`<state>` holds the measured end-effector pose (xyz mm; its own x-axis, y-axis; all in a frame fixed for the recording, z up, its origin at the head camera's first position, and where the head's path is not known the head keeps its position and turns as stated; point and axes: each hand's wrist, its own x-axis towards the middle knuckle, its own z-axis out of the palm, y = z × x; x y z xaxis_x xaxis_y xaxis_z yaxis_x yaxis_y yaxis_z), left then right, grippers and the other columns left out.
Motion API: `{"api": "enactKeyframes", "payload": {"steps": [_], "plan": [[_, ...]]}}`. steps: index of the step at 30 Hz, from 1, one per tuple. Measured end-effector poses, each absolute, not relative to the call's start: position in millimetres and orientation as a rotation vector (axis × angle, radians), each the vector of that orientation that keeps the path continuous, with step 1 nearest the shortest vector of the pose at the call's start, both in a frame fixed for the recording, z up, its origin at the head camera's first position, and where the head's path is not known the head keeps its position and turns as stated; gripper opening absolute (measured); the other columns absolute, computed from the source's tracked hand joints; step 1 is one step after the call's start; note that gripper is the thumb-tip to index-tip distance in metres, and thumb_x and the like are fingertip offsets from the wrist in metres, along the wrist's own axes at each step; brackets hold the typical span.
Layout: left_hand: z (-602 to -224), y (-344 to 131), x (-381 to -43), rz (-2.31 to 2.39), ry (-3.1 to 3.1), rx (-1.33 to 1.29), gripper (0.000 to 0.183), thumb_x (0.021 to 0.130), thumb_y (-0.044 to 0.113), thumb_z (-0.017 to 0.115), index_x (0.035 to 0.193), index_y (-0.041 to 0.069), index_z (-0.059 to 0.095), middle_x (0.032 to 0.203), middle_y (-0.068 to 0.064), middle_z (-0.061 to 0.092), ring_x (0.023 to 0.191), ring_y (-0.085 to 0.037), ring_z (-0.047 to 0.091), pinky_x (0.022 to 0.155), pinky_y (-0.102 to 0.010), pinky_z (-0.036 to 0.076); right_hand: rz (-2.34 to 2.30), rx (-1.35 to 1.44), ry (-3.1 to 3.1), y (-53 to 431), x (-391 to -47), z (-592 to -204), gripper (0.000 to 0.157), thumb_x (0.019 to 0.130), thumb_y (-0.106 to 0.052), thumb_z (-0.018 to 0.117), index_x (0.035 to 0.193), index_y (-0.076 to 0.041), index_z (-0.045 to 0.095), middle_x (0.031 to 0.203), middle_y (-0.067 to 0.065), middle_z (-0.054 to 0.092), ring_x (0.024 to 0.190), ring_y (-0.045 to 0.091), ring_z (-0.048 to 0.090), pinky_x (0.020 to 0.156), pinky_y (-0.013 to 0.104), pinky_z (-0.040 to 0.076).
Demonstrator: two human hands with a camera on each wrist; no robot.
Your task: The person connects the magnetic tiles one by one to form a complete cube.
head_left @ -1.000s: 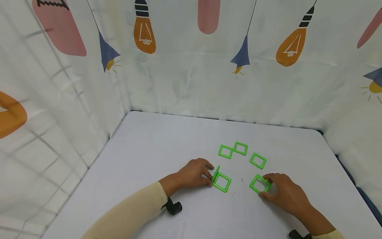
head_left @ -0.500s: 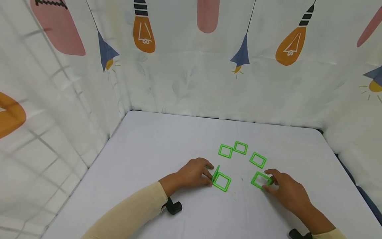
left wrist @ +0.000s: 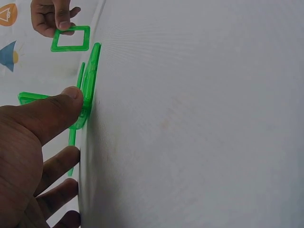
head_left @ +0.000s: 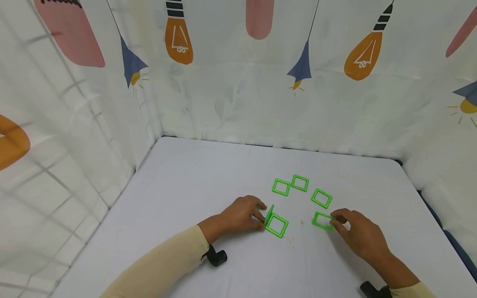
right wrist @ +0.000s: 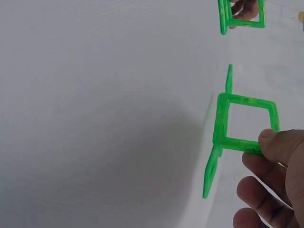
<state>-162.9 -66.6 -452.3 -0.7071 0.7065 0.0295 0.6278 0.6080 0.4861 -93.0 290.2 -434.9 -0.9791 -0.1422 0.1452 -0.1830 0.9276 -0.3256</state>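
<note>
My left hand (head_left: pixel 242 215) pinches an upright green square magnetic tile (head_left: pixel 268 216), whose lower edge meets a second green tile (head_left: pixel 273 233) lying flat. In the left wrist view, the thumb presses on the green tile (left wrist: pixel 90 85) while the other fingers spread below. My right hand (head_left: pixel 359 234) holds another green square tile (head_left: pixel 324 215) by its near right side, between thumb and fingertips. In the right wrist view this open-framed tile (right wrist: pixel 221 118) stands on edge to the camera, raised and tilted, with the thumb over one corner.
Three loose green tiles lie flat beyond the hands: one at the left (head_left: pixel 273 185), a middle tile (head_left: pixel 292 181) close beside it, and a right tile (head_left: pixel 319 204) nearer my right hand. A white-covered table (head_left: pixel 208 165) bears everything, with patterned curtain (head_left: pixel 231 103) behind.
My right hand has lifted and tilted its tile, shifting slightly away from me and changing its hold to one side. The left hand and its two tiles stay in place.
</note>
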Motion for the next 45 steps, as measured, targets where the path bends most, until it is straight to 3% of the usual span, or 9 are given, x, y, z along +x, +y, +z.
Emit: {"api": "enactKeyframes", "payload": {"steps": [7,18,45], "plan": [[-454,-67,-163,0.709,2.665,1.118,0.02,0.088,0.032,0.083,0.105,0.021,0.084,0.132,0.004,0.064,0.131,-0.017,0.052,0.11,-0.038,0.04,0.531,0.22,-2.96,280,-97,-433,0.021,0.09,-0.023,0.08,0.109,-0.015,0.073,0.097,-0.001,0.072,0.084,0.02,0.066,0.059,0.035,0.048],[-454,-67,-163,0.704,2.664,1.092,0.021,0.088,0.033,0.083,0.106,0.021,0.084,0.133,0.006,0.063,0.132,-0.016,0.051,0.111,-0.038,0.039,0.531,0.257,-2.903,260,-107,-430,0.019,0.089,-0.022,0.081,0.104,-0.014,0.074,0.097,0.0,0.072,0.088,0.024,0.067,0.059,0.035,0.049],[-451,-66,-161,0.698,2.677,1.093,0.021,0.088,0.031,0.083,0.106,0.021,0.083,0.132,0.005,0.064,0.13,-0.016,0.052,0.11,-0.037,0.04,0.542,0.337,-2.857,225,-119,-433,0.015,0.088,-0.022,0.083,0.1,-0.019,0.074,0.093,-0.005,0.071,0.084,0.018,0.067,0.06,0.033,0.05]]}}
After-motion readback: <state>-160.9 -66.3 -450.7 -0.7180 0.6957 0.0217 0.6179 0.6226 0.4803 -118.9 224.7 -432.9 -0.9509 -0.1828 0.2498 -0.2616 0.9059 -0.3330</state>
